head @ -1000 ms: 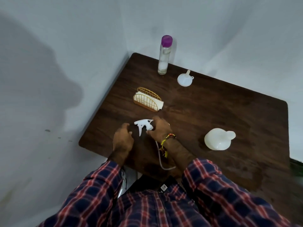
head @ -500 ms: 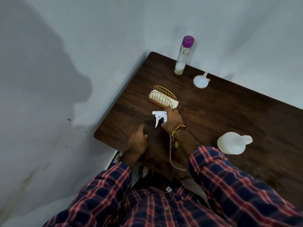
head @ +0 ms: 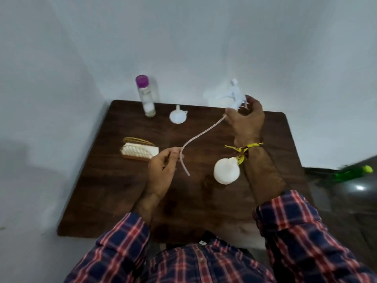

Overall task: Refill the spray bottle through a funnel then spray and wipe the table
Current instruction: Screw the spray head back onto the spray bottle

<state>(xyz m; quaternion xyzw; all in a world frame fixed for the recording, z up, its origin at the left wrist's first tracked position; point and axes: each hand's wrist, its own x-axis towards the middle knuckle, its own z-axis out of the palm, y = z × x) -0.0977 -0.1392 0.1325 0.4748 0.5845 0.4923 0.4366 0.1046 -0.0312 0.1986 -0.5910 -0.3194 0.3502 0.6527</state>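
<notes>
napkin holder [head: 138,149]: wire rack with a folded white cloth in it, at the left of the bench [head: 204,209], untouched; the wiping looks not yet begun
refill bottle [head: 145,96]: clear, purple cap on, upright at the far left corner; only a little liquid shows low inside, so no pouring is under way
funnel [head: 178,117]: white, lying on the bench just right of the refill bottle, in no neck as yet
left hand [head: 163,172]: fingers curled, thumb and forefinger pinching the lower part of the dip tube [head: 201,134], whose free end hangs just below
spray bottle [head: 226,170]: white, rounded body standing on the bench near the right forearm, head off; the neck is partly hidden by the wrist thread, so I cannot tell if it is fully open
right hand [head: 245,119]: raised over the far edge, closed around the base of the spray head [head: 234,97], which is blurred against the wall
progress: head is off the bottle; funnel placing, filling, recapping, spraying and wiping are all left, as I judge it
</notes>
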